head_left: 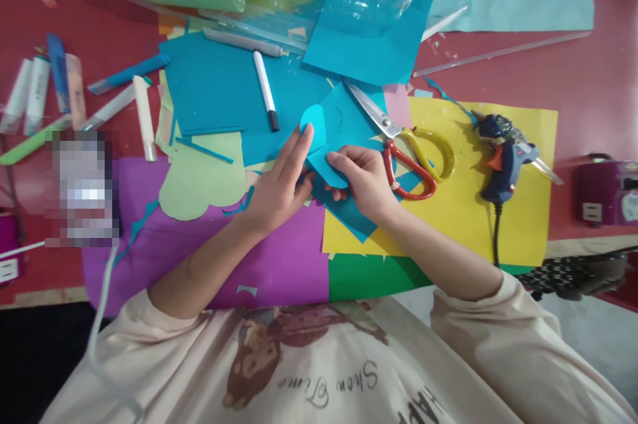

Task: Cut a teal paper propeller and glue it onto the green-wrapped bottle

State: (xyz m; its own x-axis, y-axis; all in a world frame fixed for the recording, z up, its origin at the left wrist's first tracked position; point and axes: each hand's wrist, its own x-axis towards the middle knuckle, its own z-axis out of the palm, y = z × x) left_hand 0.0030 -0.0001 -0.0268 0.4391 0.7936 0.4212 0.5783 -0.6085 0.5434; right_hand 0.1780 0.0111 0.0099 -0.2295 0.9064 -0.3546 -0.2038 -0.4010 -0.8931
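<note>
Near the middle of the red tabletop, over overlapping blue sheets and to the left of the scissors: a small bright blue paper cutout, rounded at the upper end. Impossible to tell whether creased across the middle or made of two pieces. Pinched at the lower right part between thumb and curled fingers of the right hand; touched at the upper left part by the straightened fingers of the left hand, whether gripped there or only steadied hard to tell. Likely very light, thin and bendable, stiff enough to stay flat yet quick to crease or tear under a hard squeeze. Probably dry rather than slippery, so calling for little force. Best taken by the edges with soft fingertips, close to the meeting line for control, and kept clear of the scissors.
</note>
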